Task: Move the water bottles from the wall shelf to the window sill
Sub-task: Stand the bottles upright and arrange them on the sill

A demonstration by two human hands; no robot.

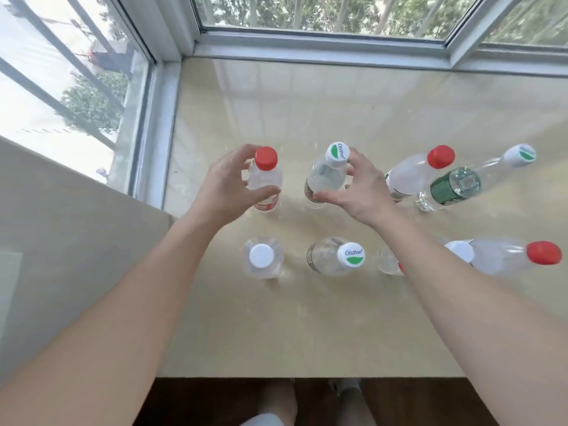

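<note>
Eight water bottles standing upright on a pale, glossy window sill, in two rows of four, seen from above.

Back row, from left: red-capped bottle, green-and-white-capped bottle, another red-capped bottle, then a tall green-labelled bottle with a green-and-white cap, just beside its red-capped neighbour.

Front row, from left: white-capped bottle, a bottle with a green-and-white printed cap, a small clear bottle mostly hidden behind the right forearm, and a long red-capped bottle near the right edge. A white cap showing just beside it, above the forearm; cannot tell which bottle it belongs to.

Left hand cupped around the first red-capped bottle, thumb across its front and fingers curled behind its shoulder; grip loose, contact at the fingertips unclear. Right hand cupped likewise around the green-and-white-capped bottle, thumb at the near side, fingers at the far side beside the cap; firm hold or barely parted, cannot tell. Hands apart, one bottle each, bare forearms reaching in from the lower corners.

Beyond the sill, grey window frames along the back and left, with trees behind the glass. A plain wall at left. Below the sill's near edge, dark wooden floor and the person's feet.
</note>
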